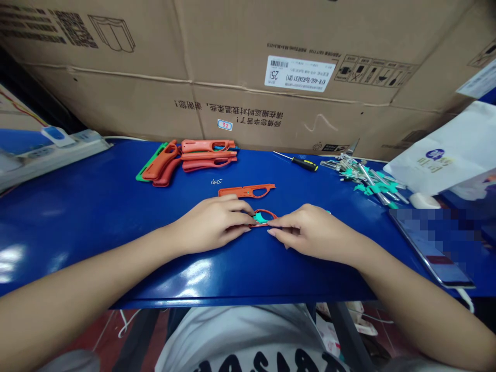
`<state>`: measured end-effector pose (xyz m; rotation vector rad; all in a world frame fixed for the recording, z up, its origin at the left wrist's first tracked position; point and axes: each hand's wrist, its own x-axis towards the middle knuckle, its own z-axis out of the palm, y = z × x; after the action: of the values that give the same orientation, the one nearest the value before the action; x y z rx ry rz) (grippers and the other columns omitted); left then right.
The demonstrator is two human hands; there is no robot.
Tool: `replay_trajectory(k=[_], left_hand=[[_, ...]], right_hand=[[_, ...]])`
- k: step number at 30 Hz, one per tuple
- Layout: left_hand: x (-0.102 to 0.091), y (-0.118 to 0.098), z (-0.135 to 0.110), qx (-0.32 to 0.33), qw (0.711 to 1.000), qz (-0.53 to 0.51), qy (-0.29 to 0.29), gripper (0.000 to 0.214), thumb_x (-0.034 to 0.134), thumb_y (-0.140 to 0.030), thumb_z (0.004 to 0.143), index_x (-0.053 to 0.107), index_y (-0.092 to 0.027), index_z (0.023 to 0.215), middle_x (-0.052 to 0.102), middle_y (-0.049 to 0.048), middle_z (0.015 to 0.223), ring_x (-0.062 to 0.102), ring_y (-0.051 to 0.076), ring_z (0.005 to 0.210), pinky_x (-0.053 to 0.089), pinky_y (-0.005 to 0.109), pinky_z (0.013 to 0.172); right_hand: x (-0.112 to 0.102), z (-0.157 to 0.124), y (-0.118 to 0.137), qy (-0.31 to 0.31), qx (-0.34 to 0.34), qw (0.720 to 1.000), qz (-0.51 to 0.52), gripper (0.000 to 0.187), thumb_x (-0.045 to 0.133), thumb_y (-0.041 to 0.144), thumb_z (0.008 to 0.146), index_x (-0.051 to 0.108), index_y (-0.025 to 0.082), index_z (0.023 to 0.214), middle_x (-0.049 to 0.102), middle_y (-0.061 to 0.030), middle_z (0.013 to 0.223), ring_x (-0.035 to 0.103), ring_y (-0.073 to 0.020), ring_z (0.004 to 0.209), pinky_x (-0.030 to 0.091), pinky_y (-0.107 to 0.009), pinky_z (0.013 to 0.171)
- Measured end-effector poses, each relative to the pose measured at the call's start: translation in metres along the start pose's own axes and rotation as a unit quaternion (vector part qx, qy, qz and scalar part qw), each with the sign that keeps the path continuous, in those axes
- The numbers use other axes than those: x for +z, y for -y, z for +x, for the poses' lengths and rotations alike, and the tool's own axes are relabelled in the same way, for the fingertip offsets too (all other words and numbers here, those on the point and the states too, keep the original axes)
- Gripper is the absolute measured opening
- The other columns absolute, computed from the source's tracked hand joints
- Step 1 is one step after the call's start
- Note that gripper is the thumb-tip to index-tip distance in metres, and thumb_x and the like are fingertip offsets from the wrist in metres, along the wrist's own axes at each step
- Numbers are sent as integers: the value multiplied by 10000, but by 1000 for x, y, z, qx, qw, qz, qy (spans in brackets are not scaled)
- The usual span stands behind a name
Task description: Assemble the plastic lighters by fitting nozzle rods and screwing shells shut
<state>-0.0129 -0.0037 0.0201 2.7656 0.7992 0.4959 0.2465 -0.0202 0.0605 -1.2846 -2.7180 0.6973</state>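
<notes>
- Orange plastic makes up the handle shell (pixel 272 213) between the person's two hands; it lies low over the blue surface (pixel 163 204), towards its near edge, and I can't tell whether it touches down.
- From here it looks light and fairly stiff, its loop thin enough that I'd expect some flex under a hard squeeze.
- The left hand (pixel 219 222) has its fingers bent around the shell's left end, gripping it; that seems the sturdier end to hold.
- The right hand (pixel 310 230) brings thumb and index fingertip close together at the loop's right end; I can't tell whether they pinch the plastic or merely touch it.
- A green trigger piece (pixel 260 217) sits within the shell, small and likely easy to knock askew, so I'd steady the outer rim and leave the piece itself alone.
- Both plastics probably feel smooth, a little slippery under damp fingertips, though hardly fragile.
- Just beyond lies a matching orange half shell (pixel 232 191), flat on the surface and untouched; its solid left end offers more to hold than its slim loop.
</notes>
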Motion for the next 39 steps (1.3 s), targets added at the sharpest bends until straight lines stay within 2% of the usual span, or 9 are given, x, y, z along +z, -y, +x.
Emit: replay_trajectory(k=[10,14,17,20,25,29,32,36,39], left_hand=[[0,-1,0,0,1000,-21,-8,232,572,-252,1024,747,-248,1176,723,36,1196,675,200,1074,529,314,940],[-3,5,1,-6,997,-59,-44,244,629,-327,1004,724,-226,1205,729,51,1195,671,198,1097,514,328,981],[-10,16,2,-36,995,-29,-88,253,617,-354,1009,731,-207,1180,735,67,1164,666,210,1064,508,358,975],[-20,28,2,-56,993,21,-105,227,610,-351,1003,760,-191,1059,745,69,1055,666,210,956,529,351,878],[-24,39,1,-79,991,59,-86,213,649,-367,966,764,-192,1004,745,59,1005,662,223,936,532,360,850],[-18,42,1,-78,992,79,-58,213,661,-354,954,758,-177,1025,734,71,1043,652,236,963,539,375,862],[-15,43,1,-78,992,84,-52,206,631,-325,972,749,-171,1041,726,78,1053,650,240,982,543,375,871],[-11,43,2,-71,991,100,-52,196,564,-256,1001,738,-174,1035,730,72,1021,668,229,965,545,353,845],[-10,45,1,-54,989,129,-53,237,511,-210,1014,743,-166,1031,733,78,981,683,218,902,546,338,789]], right_hand=[[3,1,1,-18,-9,1000,1,242,598,287,982,826,219,1022,744,-31,685,632,-147,583,353,-272,568],[3,7,-15,-146,-15,989,36,231,584,262,975,807,218,1015,752,-7,739,640,-133,621,396,-266,603],[1,14,-37,-235,-12,971,-38,227,576,217,959,783,185,1044,768,-58,948,685,-186,807,448,-293,686],[-1,21,-56,-219,-48,971,-85,199,582,202,948,764,168,1021,729,-90,985,667,-233,935,482,-332,766],[-3,24,-63,-136,-128,982,-30,144,602,256,970,725,181,966,708,-71,972,643,-210,922,481,-355,852],[-2,23,-60,-61,-156,986,17,149,594,293,990,707,196,979,717,-45,954,643,-182,870,458,-342,835],[-1,23,-62,-35,-135,989,51,134,611,284,971,693,188,927,713,-41,915,628,-169,808,453,-304,733],[1,25,-63,-20,-112,989,97,141,635,288,951,673,183,863,679,-28,852,592,-147,730,438,-267,638],[5,27,-62,-66,-126,985,100,92,646,269,944,670,186,912,645,-31,878,591,-154,774,470,-277,688]])
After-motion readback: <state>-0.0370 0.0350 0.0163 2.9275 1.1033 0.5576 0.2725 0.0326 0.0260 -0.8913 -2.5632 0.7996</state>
